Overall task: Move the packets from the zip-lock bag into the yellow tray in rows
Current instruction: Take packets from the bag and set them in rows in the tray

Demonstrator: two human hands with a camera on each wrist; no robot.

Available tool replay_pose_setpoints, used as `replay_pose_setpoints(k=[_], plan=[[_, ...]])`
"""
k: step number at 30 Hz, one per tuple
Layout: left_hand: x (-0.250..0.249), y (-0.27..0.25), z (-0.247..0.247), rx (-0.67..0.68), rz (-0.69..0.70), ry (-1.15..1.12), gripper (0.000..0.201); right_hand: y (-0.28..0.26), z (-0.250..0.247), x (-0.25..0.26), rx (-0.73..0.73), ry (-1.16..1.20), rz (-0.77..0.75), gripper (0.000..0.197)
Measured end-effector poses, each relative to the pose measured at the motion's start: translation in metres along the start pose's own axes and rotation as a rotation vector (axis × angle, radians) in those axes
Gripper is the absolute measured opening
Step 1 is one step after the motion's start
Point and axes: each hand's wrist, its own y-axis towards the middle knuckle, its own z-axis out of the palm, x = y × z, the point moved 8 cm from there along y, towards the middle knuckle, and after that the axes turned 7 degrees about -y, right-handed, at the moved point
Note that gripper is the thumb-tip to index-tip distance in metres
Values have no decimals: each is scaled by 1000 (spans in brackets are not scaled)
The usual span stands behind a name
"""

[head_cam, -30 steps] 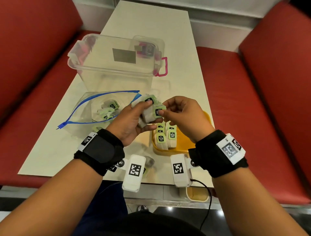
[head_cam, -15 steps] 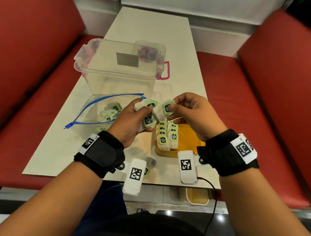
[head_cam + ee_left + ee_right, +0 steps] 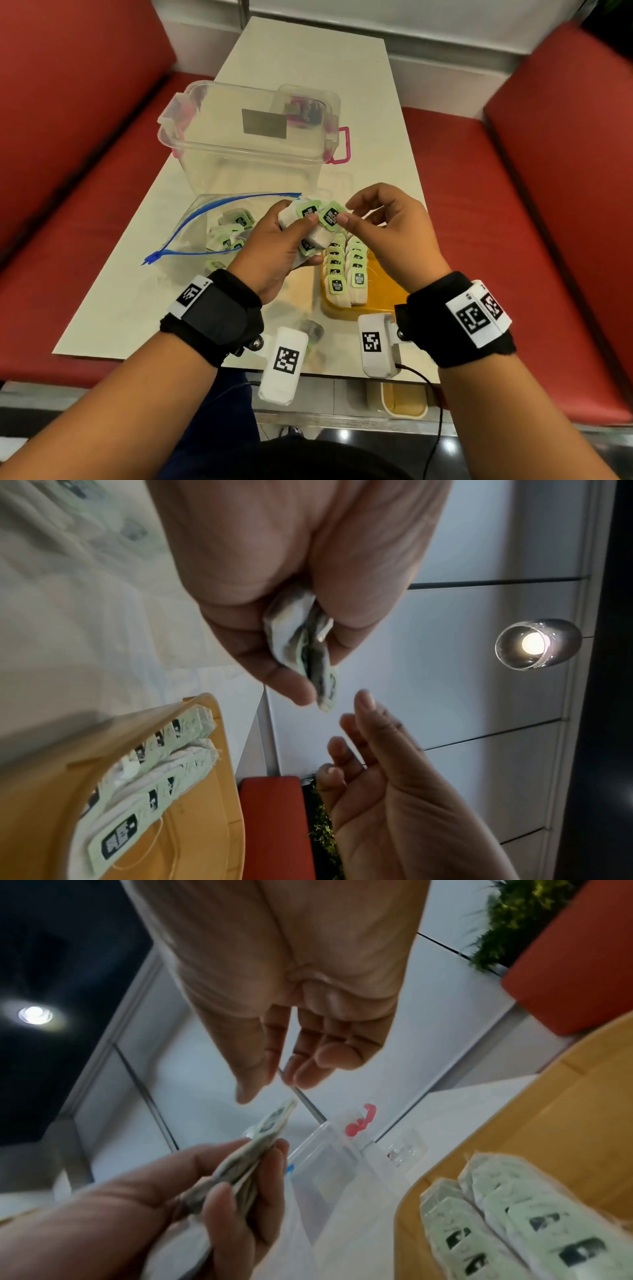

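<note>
Packets (image 3: 310, 226) are gripped as a small stack in the left hand (image 3: 274, 253), above the table (image 3: 301, 58) between the bag (image 3: 205, 233) and the tray (image 3: 383, 291). The stack is clamped between the thumb and curled fingers, as is shown edge-on in the left wrist view (image 3: 304, 653) and the right wrist view (image 3: 240, 1167). The right hand (image 3: 390, 226) is held just beside the stack, its fingers loosely bent, with the thumb tip at the green tag of the top packet; in the wrist views a narrow gap is seen between the fingertips (image 3: 365, 702) and the stack, so a firm grasp cannot be told. More packets are seen inside the bag, whose blue zip is open, lying left of the tray. Two rows of packets (image 3: 346, 270) are laid overlapping along the left part of the tray, tags upward; the right part is bare yellow. A lidded clear box (image 3: 253, 137) with pink latches is set behind the bag.
</note>
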Motion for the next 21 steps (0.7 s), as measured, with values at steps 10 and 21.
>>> replay_pose_setpoints(k=[10,21], plan=[[-2,0,4,-47,69,-128,20,-3,21,-16,-59,-12,159,23],[-13,-2,-1,-50,118,-145,15,-7,39,-13,91,205,229,5]])
